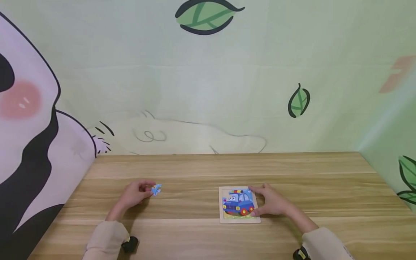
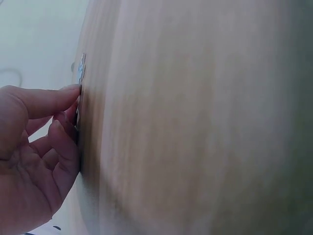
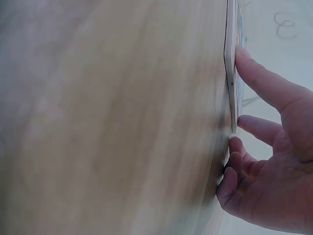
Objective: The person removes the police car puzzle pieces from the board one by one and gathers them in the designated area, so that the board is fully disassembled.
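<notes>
On the table's left side, my left hand [image 1: 138, 192] pinches a small blue puzzle piece [image 1: 156, 189] between thumb and fingers, close to the wood. In the left wrist view that puzzle piece [image 2: 81, 68] shows almost edge-on past the thumb tip, and the other fingers curl underneath. A square wooden jigsaw puzzle [image 1: 239, 204] with a blue cartoon police car lies flat right of centre. My right hand [image 1: 273, 200] rests at its right side, index finger on the upper corner, thumb on the lower right of the picture. The right wrist view shows the puzzle's edge [image 3: 230, 73] beside the thumb.
The wood-grain table [image 1: 188, 238] carries both hands and the puzzle. Behind it stands a pale green wall [image 1: 208, 83] printed with leaves, with a large panda figure [image 1: 29, 144] along the left. Another wall section closes off the right side.
</notes>
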Demonstrator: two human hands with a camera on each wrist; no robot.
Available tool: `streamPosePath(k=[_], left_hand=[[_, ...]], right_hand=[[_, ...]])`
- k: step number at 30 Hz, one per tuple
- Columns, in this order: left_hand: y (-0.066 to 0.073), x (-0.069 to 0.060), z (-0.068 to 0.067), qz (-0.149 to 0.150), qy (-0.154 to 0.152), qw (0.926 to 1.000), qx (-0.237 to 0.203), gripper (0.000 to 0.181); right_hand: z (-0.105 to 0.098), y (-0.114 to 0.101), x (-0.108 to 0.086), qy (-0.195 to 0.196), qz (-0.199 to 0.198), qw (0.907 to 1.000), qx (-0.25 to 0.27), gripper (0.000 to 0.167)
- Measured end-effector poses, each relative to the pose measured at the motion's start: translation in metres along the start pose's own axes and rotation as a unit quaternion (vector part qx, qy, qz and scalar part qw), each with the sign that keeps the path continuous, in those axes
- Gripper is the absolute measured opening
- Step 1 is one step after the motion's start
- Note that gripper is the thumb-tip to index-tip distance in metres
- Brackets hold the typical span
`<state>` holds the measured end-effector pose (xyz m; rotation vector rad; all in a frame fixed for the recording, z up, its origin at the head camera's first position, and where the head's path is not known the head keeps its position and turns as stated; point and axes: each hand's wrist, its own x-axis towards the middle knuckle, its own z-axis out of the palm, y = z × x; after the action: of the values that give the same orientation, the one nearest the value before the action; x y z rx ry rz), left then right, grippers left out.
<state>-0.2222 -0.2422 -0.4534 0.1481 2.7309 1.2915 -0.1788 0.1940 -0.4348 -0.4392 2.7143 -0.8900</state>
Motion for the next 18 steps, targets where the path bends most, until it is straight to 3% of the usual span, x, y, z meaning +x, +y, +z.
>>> streamPosePath(k=[9,13,18], left_hand=[[0.007,-0.005,-0.002,-0.017,0.011,0.9996,-0.02,0.034],[0.026,-0.011,0.005,-0.021,0.013,0.9968,-0.076,0.039],[0.054,-0.015,0.027,-0.011,-0.005,0.9913,-0.131,0.039]], right_hand=[[0.0,0.007,0.0,-0.013,-0.024,0.9992,0.028,0.087],[-0.003,0.012,-0.001,-0.018,-0.034,0.9978,0.054,0.087],[-0.004,0.01,-0.002,-0.014,-0.043,0.9984,0.035,0.088]])
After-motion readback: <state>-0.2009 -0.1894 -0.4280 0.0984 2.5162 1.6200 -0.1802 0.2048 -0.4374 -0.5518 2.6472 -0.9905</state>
